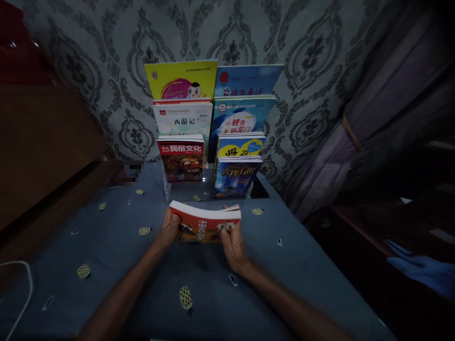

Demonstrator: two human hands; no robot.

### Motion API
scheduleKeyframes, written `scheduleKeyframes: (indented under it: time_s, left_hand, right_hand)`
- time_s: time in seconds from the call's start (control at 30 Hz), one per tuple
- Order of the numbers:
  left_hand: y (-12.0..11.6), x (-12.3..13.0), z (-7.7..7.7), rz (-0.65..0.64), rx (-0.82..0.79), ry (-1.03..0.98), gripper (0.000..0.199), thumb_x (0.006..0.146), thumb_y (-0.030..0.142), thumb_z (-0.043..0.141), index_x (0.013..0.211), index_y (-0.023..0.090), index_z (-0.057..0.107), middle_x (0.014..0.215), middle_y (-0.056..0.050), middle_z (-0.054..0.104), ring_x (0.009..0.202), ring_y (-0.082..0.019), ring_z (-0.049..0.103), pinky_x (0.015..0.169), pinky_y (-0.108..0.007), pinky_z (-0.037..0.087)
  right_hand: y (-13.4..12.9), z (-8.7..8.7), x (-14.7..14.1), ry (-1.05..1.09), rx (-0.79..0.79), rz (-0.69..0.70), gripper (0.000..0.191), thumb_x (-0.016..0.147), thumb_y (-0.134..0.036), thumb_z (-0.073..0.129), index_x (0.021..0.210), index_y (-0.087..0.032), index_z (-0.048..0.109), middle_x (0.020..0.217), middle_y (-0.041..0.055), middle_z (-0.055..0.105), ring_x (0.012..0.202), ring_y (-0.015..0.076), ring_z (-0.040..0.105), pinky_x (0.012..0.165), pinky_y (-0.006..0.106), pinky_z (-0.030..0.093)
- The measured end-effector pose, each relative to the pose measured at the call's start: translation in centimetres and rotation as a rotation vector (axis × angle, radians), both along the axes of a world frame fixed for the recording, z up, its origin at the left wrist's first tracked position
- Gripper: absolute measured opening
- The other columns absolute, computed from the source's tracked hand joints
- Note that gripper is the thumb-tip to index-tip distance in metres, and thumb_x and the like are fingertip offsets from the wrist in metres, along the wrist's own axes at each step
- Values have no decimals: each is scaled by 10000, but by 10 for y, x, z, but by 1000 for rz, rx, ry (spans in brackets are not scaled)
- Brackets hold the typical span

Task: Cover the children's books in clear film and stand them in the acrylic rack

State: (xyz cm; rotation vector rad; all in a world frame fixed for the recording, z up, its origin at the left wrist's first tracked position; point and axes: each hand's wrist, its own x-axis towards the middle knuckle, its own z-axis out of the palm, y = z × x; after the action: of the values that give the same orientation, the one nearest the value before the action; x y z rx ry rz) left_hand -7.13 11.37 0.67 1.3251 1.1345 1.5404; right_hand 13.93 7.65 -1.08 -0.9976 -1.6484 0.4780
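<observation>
A red and orange book (pixel 202 228) is held sideways above the blue patterned cloth (pixel 142 293), its white page edges facing up. My left hand (pixel 170 228) grips its left end, thumb on the cover. At the other end my right hand (pixel 232 241) is closed round it, thumb on the cover as well. Just beyond stands a clear rack (pixel 167 189) with two columns of books, among them a red-topped book (pixel 181 161) at the lower left and a dark blue book (pixel 236 177) at the lower right.
Patterned wallpaper (pixel 234 33) rises behind the rack. A brown wooden panel (pixel 46 142) stands at the left, above a white cable (pixel 30 279). Tied purple curtain (pixel 330 156) hangs at the right, with a light blue cloth (pixel 423 267) lower down.
</observation>
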Motion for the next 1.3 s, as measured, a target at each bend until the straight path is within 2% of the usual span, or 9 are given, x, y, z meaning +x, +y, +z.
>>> scheduleKeyframes:
  time_s: [0.1,0.23,0.33,0.47,0.6,0.77,0.9,1.07,1.3]
  left_hand:
    - [-10,-13,23,-110,-55,159,755,624,902,586,843,187,696,819,-49,705,808,-238,643,734,-339,539]
    - [-36,-31,50,-260,-83,411,515,825,693,576,774,198,710,773,-32,697,800,-226,634,743,-314,532]
    - [-56,-36,53,-230,-71,501,440,905,602,523,804,218,713,782,-25,691,792,-220,626,733,-308,528]
    - [-64,-33,50,-185,27,514,419,961,572,453,1069,242,688,939,-38,704,886,-232,643,819,-338,526]
    - [-46,-35,54,-215,187,505,509,945,639,436,1185,227,615,1131,-95,677,1057,-272,633,917,-392,512]
    - [-3,-41,57,-148,504,493,741,742,799,606,1179,200,596,1194,-141,642,1165,-329,591,1056,-484,437]
    - [28,-42,53,-96,450,441,763,706,845,590,1120,204,609,1147,-133,654,1145,-325,604,1032,-462,451]
    - [43,-41,46,-49,342,366,737,718,847,566,1071,201,612,1068,-108,667,1058,-297,630,977,-421,471]
    - [64,-45,49,38,360,384,617,857,759,494,1065,190,613,975,-76,676,892,-223,634,818,-334,497]
  right_hand:
    - [-7,1,17,-84,16,41,379,1019,-381,442,1368,-238,477,1188,120,679,1096,271,659,943,433,560]
    - [-19,11,35,-166,-9,164,204,1023,-322,470,1182,-269,586,986,56,703,897,215,689,818,345,592]
    - [-29,18,36,-170,-78,196,217,1039,-297,438,1202,-271,578,990,52,695,890,197,684,816,320,586]
    - [-31,19,24,-129,-43,185,304,1040,-278,425,1327,-274,522,1201,84,663,1108,221,652,947,364,556]
    - [-7,22,9,-86,163,214,366,1031,-313,423,1393,-273,464,1331,109,610,1260,256,580,1074,465,484]
    - [46,33,-12,-6,356,218,421,973,-526,488,1295,-260,544,1321,136,626,1282,308,567,1100,563,435]
    - [77,38,-24,-9,311,168,363,971,-452,452,1235,-234,576,1286,140,635,1265,294,567,1098,561,429]
    - [89,33,-29,-67,293,152,347,946,-265,399,1253,-217,551,1240,134,635,1219,264,572,1076,530,446]
    - [108,40,-37,-58,179,70,329,970,-297,384,1233,-196,554,1197,131,658,1138,273,605,996,450,485]
